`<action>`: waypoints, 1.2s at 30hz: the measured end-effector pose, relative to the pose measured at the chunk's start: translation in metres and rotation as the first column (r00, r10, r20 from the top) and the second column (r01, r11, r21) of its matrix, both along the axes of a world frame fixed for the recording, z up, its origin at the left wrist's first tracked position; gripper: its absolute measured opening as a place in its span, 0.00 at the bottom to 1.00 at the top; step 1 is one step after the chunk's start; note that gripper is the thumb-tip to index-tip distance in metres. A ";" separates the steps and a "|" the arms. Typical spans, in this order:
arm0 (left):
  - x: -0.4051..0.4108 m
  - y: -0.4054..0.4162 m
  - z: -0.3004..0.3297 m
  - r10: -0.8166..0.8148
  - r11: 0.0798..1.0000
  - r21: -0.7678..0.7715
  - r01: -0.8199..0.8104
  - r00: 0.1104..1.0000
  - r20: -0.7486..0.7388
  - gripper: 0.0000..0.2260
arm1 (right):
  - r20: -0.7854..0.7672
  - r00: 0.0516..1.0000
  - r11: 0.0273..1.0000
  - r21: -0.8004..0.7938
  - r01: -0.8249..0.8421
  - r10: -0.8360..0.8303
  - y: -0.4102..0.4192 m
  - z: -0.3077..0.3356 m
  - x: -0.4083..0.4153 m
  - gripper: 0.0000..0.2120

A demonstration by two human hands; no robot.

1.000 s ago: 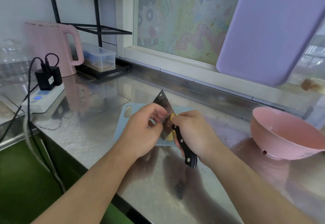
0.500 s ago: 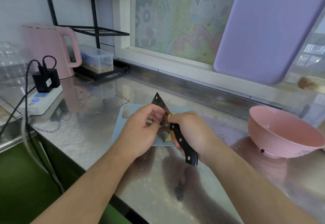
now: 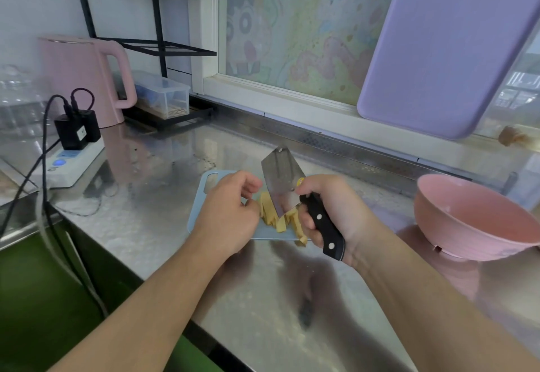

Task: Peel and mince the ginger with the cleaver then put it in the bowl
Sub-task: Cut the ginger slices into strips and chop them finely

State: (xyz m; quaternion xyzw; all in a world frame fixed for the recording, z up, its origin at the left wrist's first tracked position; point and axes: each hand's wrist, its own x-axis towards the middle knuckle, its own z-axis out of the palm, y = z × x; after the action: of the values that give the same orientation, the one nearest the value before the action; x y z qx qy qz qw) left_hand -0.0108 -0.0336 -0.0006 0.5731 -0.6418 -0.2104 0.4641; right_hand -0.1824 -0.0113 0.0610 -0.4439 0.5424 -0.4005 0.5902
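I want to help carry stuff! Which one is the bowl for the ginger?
Look along the steel counter to its right end, past the blue board and the right hand holding the cleaver. The bowl sits there alone: pink, round and deep, the only open dish.

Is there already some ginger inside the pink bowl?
No, the round pink bowl shows only its bare inside, while the yellow ginger strips lie on the pale blue cutting board.

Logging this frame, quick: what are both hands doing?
Left hand: loosely curled, holding nothing visible, beside the ginger strips.
Right hand: grips the cleaver.
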 end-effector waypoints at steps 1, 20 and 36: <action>0.000 -0.001 0.001 0.018 1.000 0.024 -0.019 1.000 0.022 0.16 | 0.017 1.000 1.000 0.007 0.005 -0.005 0.000 0.001 -0.001 0.13; -0.009 0.005 0.006 -0.182 0.979 0.152 0.135 0.915 0.361 0.19 | 0.137 0.986 0.994 -0.040 0.105 -0.098 -0.006 -0.007 -0.026 0.11; -0.015 0.003 -0.009 -0.284 0.929 -0.062 0.365 0.810 0.513 0.06 | 0.139 0.974 0.978 -0.076 0.192 -0.181 0.000 0.001 -0.046 0.11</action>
State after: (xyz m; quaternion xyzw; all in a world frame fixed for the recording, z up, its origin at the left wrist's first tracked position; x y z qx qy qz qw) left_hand -0.0254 -0.0305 -0.0097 0.4509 -0.8420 -0.0813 0.2847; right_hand -0.2283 -0.0112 0.0619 -0.3895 0.5235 -0.5062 0.5640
